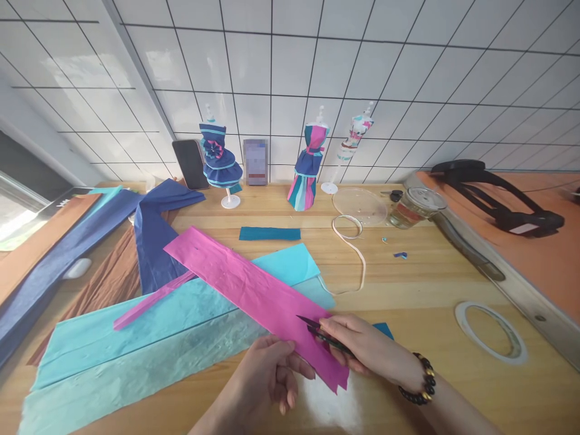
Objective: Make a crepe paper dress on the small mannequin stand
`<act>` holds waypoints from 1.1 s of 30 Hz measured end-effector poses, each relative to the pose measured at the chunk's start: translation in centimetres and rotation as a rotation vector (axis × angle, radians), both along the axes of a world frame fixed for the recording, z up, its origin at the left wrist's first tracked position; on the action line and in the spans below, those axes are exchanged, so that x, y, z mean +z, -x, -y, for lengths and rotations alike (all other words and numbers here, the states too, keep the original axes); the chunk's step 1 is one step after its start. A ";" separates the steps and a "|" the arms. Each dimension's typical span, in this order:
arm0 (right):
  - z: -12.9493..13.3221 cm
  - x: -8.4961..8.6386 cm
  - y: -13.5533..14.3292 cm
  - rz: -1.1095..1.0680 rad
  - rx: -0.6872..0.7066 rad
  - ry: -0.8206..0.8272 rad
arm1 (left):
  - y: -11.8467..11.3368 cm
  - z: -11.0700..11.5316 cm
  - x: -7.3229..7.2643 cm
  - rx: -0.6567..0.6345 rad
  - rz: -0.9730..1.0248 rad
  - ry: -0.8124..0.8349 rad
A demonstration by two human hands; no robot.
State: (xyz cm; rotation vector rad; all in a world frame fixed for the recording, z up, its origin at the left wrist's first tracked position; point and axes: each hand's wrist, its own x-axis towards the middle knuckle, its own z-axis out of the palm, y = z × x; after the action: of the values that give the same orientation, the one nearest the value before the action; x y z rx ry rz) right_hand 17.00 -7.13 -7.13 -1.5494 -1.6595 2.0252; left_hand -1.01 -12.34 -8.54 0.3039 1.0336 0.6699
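Observation:
A long pink crepe paper strip [244,281] stretches diagonally across the table, its near end lifted between my hands. My left hand [274,371] is closed on the strip's lower edge, thumb on top and fingers curled below. In my right hand [357,344] is a pair of dark scissors [312,323], blades pointing left over the pink paper. Whether the blades have paper between them I cannot tell. Under the strip lie light turquoise crepe paper [149,329] and a narrow pink strip [156,299].
Blue [154,241] and brown paper [111,278] lie at left. Behind stand small dress forms, one in a blue dress [222,157], another in a multicoloured dress [310,166], and two phones [256,162]. At right are a glass jar [417,207] and a white tape roll [462,314].

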 end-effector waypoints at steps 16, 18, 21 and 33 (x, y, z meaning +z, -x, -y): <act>0.7 -1.0 0.4 0.006 -0.081 -0.056 | 0.0 0.0 -0.3 -0.007 0.020 0.009; 0.7 -1.1 0.4 0.008 -0.088 -0.065 | 0.0 -0.1 -0.3 -0.005 0.027 0.013; 0.8 -1.3 0.4 -0.009 -0.109 -0.080 | 0.0 0.0 -0.4 0.000 0.049 0.017; 0.9 -1.4 0.4 -0.027 -0.124 -0.109 | 0.0 -0.1 -0.2 -0.018 0.038 0.008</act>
State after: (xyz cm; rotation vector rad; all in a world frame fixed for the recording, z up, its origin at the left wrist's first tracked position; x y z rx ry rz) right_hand 16.64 -8.06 -8.52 -1.5405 -1.5927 1.8538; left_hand -1.05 -12.26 -8.77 0.2929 0.9962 0.6526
